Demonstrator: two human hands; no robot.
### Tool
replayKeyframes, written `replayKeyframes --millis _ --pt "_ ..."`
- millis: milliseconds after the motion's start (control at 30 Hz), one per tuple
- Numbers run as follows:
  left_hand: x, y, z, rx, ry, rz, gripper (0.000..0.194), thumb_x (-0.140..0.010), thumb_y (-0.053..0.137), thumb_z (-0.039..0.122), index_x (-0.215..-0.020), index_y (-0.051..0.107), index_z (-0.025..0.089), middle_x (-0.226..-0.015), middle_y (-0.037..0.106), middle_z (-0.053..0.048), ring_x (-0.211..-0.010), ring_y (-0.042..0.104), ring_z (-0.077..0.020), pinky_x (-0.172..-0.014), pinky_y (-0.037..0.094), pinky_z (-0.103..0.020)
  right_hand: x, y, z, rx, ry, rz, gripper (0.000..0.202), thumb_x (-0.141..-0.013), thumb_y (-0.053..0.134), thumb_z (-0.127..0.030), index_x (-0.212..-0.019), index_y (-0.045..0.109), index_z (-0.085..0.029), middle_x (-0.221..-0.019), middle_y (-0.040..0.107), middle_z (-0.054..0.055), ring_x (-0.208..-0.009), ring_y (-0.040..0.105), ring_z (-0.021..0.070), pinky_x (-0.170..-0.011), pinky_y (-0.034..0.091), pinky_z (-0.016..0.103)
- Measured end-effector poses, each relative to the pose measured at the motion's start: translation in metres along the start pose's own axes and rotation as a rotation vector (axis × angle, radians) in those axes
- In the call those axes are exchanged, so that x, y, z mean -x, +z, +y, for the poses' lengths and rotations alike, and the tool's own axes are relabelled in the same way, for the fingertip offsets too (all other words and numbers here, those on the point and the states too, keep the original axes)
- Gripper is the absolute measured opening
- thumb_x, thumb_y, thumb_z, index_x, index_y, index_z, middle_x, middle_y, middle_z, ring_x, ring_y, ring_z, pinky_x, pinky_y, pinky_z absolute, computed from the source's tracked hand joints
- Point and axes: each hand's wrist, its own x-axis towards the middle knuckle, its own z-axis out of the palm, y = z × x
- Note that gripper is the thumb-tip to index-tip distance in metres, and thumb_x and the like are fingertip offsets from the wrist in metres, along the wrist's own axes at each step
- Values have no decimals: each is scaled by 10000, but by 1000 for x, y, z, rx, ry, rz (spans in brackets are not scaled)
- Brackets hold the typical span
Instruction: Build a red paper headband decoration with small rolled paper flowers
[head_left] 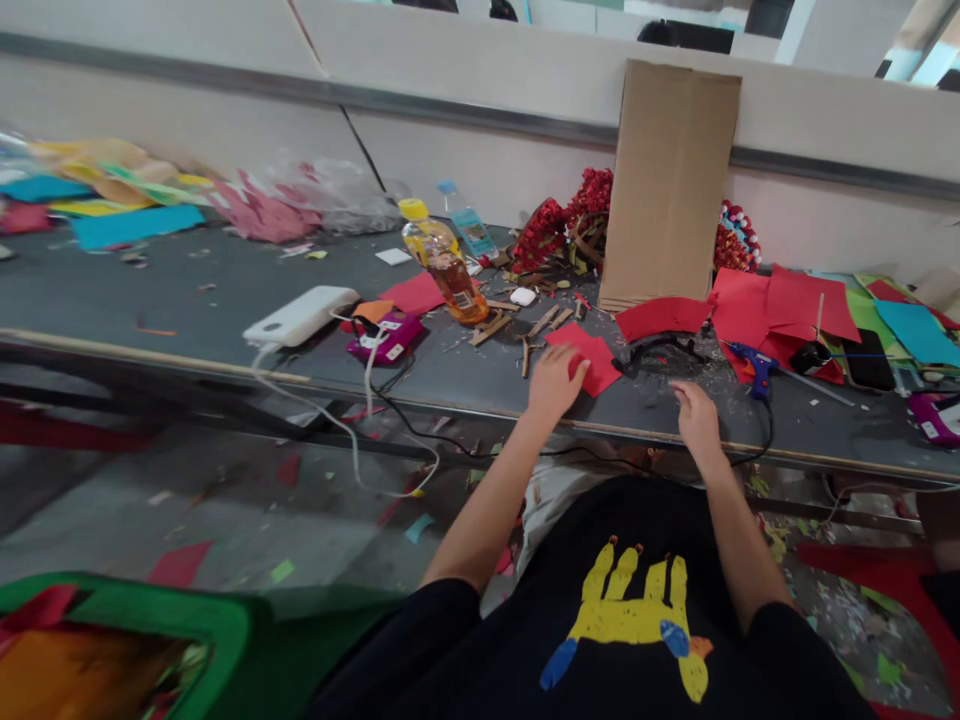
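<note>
My left hand [556, 380] rests on a red sheet [596, 360] near the table's front edge, its thumb apart from the other fingers. To the right, my right hand [696, 412] hovers by the same edge with its fingers bent together; whether anything small is between them is too small to tell. Between and beyond my hands lie a dark curved piece [667, 345] and a curved red strip [664, 318]. A blue glue gun [759, 368] is right of my right hand, beside more red sheets [780, 305].
An upright cardboard sheet [671, 185] leans on the wall. Left of my hands stand an amber drink bottle [454, 275], a white power bank [304, 315] with cables and a purple device [386, 338]. A green bin [247, 620] sits at lower left.
</note>
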Motion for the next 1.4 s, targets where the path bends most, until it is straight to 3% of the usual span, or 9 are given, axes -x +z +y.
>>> replayKeyframes --millis 167,433,567,700,767,867,1033,1233,1400 --pt "-15 10 -20 -189 -112 -57 569 -862 546 417 -1309 467 74 -1378 491 -199 -1304 427 -334 -1089 286 -544 -2 4 12 118 69 3 498 -813 351 -109 -1246 561 -232 -1376 528 93 -1335 412 230 -1119 242 561" --pt "-11 7 -19 -115 -23 107 300 -879 473 209 -1126 618 119 -1104 673 -152 -1026 609 -281 -917 442 -418 5 -4 4 1 25 238 326 -884 401 -281 -1090 641 -206 -1286 593 109 -1309 448 228 -1124 267 524" --pt "-3 4 -17 -48 161 243 348 -875 398 137 -1132 631 149 -1106 667 -128 -1038 600 -244 -929 456 -392 15 3 -21 -163 -61 323 297 -897 434 -348 -1029 663 -213 -1222 622 104 -1263 485 211 -1115 309 470" --pt "26 10 5 94 517 168 427 -823 357 42 -1102 644 189 -1039 677 -83 -980 616 -172 -874 505 -322 21 34 -60 -624 138 158 401 -882 463 -454 -1208 572 -248 -1323 564 79 -1220 523 190 -1048 397 414" --pt "46 18 25 197 670 121 412 -807 351 32 -1058 644 175 -970 672 -83 -924 623 -160 -803 526 -295 19 49 -78 -809 252 89 427 -844 505 -511 -1164 595 -244 -1263 606 69 -1148 570 187 -998 437 380" --pt "67 29 56 318 624 182 307 -864 371 87 -1021 623 164 -952 650 -100 -959 611 -171 -813 519 -297 13 55 -96 -1035 412 66 410 -792 547 -560 -938 658 -193 -957 706 57 -872 651 173 -831 503 334" --pt "67 27 92 349 430 547 262 -837 609 273 -1077 567 177 -1157 603 -130 -1108 565 -219 -935 458 -389 10 37 -95 -1255 625 303 392 -708 637 -583 -652 538 -208 -591 567 -48 -562 540 93 -579 469 238" --pt "77 7 109 599 675 439 133 -864 496 224 -892 622 189 -1018 667 -92 -958 617 -195 -854 482 -369 17 25 -73 -1337 689 266 658 -731 498 -712 -502 128 -217 -387 172 -102 -346 181 58 -348 228 221" --pt "94 13 103 661 607 406 160 -867 473 169 -849 631 178 -933 686 -84 -885 620 -175 -820 483 -358 17 30 -80 -1303 701 226 660 -720 527 -718 -510 151 -218 -388 181 -106 -341 187 51 -342 197 208"
